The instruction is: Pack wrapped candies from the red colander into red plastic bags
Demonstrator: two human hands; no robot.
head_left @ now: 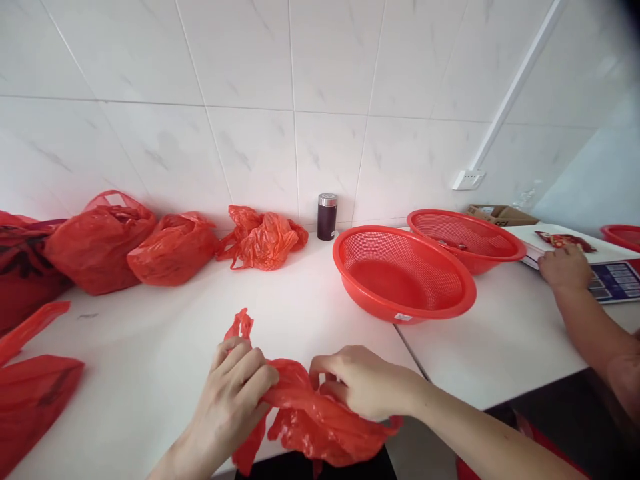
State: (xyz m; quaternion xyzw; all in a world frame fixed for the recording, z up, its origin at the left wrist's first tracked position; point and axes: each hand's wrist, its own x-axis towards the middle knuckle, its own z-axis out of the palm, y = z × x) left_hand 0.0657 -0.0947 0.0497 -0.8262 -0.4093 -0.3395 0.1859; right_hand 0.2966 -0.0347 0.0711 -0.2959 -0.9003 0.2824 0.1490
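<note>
A crumpled red plastic bag (330, 427) hangs between my hands at the front edge of the white table. My left hand (237, 383) is closed around one end of it, and a torn-looking tip of the bag sticks up above the fist. Bent fingers of my right hand (357, 380) grip the bag's other part, with the thumb and fingertips partly hidden in its folds. Just beyond my right hand stands a red mesh basket (400, 313), its inside showing nothing but its red bottom.
Filled red bags (100, 247) and a crumpled bag (265, 240) line the wall. A dark tumbler (327, 220) stands behind the basket. Another red basket (470, 260) holds small items. At right, a co-worker's hand (567, 267) touches a weighing scale (615, 280) bearing a packet.
</note>
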